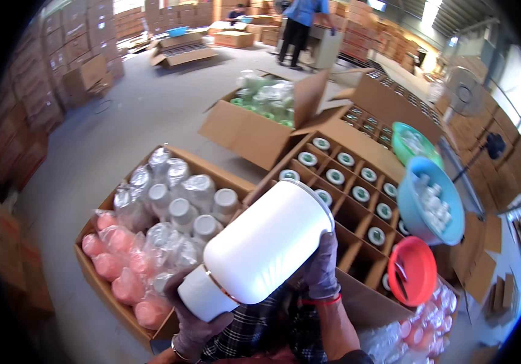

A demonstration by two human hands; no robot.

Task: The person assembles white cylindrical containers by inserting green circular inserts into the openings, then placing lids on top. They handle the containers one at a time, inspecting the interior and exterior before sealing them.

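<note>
While both gloved hands grip it:
Tumbler: white tumbler (269, 242) at six o'clock, above the divided carton (357, 200).
Left hand (195, 324): fingers wrapped round the base.
Right hand (323, 267): fingers pressed on the side.
Handling: probably light, stiff, slick; hold base and side.

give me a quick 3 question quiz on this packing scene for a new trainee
1. True or false: both hands hold the white bottle above the boxes.
2. Which hand grips the bottle's narrower base end? A) left hand B) right hand C) neither
3. Fill in: the red, blue and green round things to the person's right are ____.

Key:
1. True. The left hand and the right hand both grip it, tilted, above the divided carton.
2. A. The left hand holds the narrower end, by the copper-coloured ring; the right hand steadies the wide end.
3. Basins: the red basin, blue basin and green basin.
</note>
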